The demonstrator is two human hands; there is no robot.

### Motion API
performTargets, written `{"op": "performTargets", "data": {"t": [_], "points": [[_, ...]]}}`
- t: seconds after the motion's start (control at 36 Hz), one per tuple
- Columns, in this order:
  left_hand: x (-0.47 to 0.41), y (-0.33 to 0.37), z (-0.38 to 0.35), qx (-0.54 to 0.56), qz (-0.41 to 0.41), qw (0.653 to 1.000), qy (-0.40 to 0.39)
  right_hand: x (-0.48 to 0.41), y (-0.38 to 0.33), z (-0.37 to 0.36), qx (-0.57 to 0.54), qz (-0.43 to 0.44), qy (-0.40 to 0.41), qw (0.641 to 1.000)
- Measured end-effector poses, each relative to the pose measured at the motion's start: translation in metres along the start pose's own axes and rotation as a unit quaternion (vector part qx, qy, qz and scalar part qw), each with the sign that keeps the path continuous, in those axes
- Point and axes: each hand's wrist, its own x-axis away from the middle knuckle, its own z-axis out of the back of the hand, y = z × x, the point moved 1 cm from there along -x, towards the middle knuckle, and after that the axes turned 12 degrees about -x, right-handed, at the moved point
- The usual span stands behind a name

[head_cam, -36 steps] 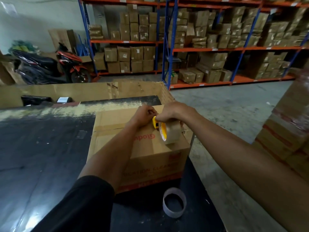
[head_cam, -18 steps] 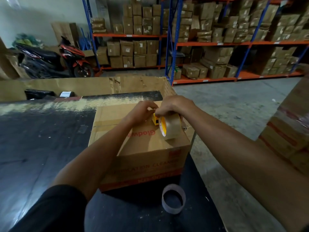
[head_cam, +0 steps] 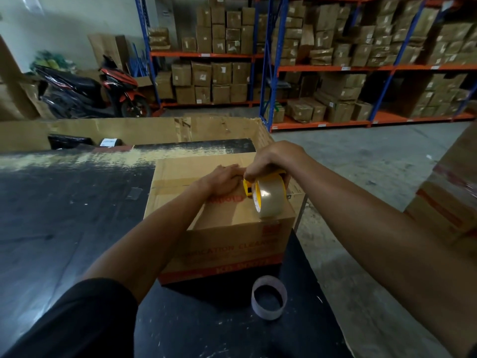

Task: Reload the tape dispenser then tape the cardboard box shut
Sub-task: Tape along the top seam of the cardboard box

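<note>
Warehouse racks with blue posts and orange beams fill the back wall, stacked with brown cartons. To the left of them a scooter in black and red is parked by the pale wall. Grey concrete floor runs along the right, and more cartons stand at the right edge.

Nearer, a black table takes up the left and lower part of the view, its far edge scuffed pale. A long cardboard sheet stands up behind it.

On the table near its right edge sits the box, flaps down, red print on its top and front. A strip of tape already crosses the top on the left side.

Both forearms reach in from below; the left has a black sleeve.

The left hand lies flat on the box top, fingers together and stretched out, pressing down and gripping nothing. The right hand is just beside it, touching it, fingers curled closed around the top of the dispenser, a yellow one. The dispenser rests on the box top near the right edge, loaded with a tape roll that stands on edge.

An empty core lies on the table in front of the box, apart from it.
</note>
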Motion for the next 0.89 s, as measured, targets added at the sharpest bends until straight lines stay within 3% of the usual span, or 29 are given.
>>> {"op": "performTargets", "data": {"t": [0.47,0.89], "points": [[0.006,0.017,-0.004,-0.114,0.002,0.992,-0.059,0.017,0.013,-0.009,-0.015,0.0,-0.001,1.0],[0.027,0.038,-0.004,-0.115,0.023,0.993,-0.027,0.024,0.018,-0.013,-0.01,-0.017,-0.031,0.999]]}}
